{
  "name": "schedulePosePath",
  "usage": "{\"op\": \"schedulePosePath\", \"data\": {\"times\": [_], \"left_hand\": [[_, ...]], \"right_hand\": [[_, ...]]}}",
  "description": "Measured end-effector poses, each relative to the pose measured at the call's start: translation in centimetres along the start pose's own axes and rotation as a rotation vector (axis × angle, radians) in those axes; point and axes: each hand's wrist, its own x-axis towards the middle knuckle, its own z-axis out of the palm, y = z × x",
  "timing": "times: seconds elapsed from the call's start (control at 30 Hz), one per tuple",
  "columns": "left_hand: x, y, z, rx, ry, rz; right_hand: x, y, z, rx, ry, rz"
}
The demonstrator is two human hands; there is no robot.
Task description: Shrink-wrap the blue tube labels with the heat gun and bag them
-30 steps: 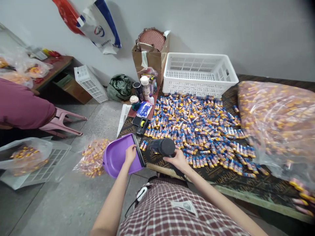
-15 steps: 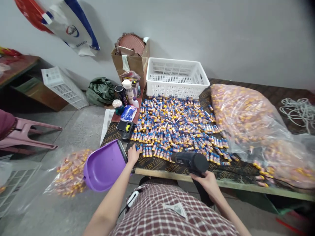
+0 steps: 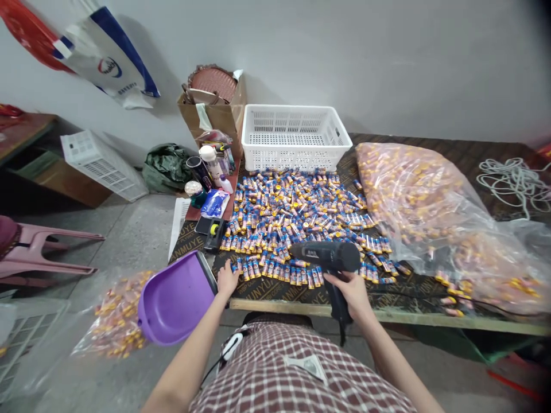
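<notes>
My right hand is wrapped round the handle of a black hair dryer. Its nozzle points left, over the small bottles near the table's front edge. My left hand rests at the left end of the front row of small bottles, fingers stretched forward and close to the end bottle; whether they touch it is unclear. These bottles have blue and yellow ends and printed wraps. Behind the row, many more lie in a loose spread. Beside my left hand is a purple dustpan-like scoop at the table edge.
A white plastic crate stands behind the bottles. At right lies a large clear bag of small bottles, with white rope beyond. A tape dispenser, cups and a paper bag are at left. Another filled bag is below the scoop.
The hair dryer has risen from the table edge to over the bottle rows, its handle now showing more. My left hand stays by the row's left end. The whole view has shifted slightly.
</notes>
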Motion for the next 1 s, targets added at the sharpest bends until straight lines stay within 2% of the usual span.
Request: {"op": "schedulePosePath", "data": {"times": [0.13, 0.2, 0.27, 0.37, 0.47, 0.6, 0.7, 0.8, 0.87, 0.93, 1.0], "left_hand": [[-0.3, -0.6, 0.2, -0.036, 0.001, 0.019], [-0.7, -1.1, 0.3, -0.053, 0.018, 0.028], [-1.4, -1.9, 0.3, -0.067, 0.042, 0.034], [-2.4, -2.7, 0.0, -0.08, 0.088, 0.044], [-2.5, -2.1, -0.3, -0.087, 0.139, 0.079], [-0.1, 1.6, -0.3, -0.114, 0.18, 0.179], [2.5, 5.7, 0.0, -0.143, 0.199, 0.245], [4.2, 9.1, 0.2, -0.166, 0.224, 0.272], [4.4, 10.3, 0.2, -0.173, 0.239, 0.275], [3.8, 10.2, 0.2, -0.17, 0.249, 0.266], [2.6, 9.0, 0.1, -0.161, 0.254, 0.244]], "right_hand": [[2.5, -1.3, 4.1, 0.064, -0.117, -0.061], [3.2, -1.5, 5.0, 0.07, -0.145, -0.059], [3.4, -1.5, 4.8, 0.067, -0.155, -0.059], [3.3, -1.3, 2.7, 0.06, -0.108, -0.059], [2.9, -0.7, -0.9, 0.061, 0.011, -0.004], [2.8, -0.1, -5.5, 0.034, 0.202, 0.035], [3.3, -0.6, -6.6, 0.035, 0.255, 0.014], [4.7, -1.8, -5.0, 0.097, 0.196, -0.042], [6.1, -2.7, -2.9, 0.132, 0.129, -0.09], [7.4, -3.3, -0.6, 0.134, 0.038, -0.125], [8.4, -3.7, 1.4, 0.117, -0.069, -0.134]]}}
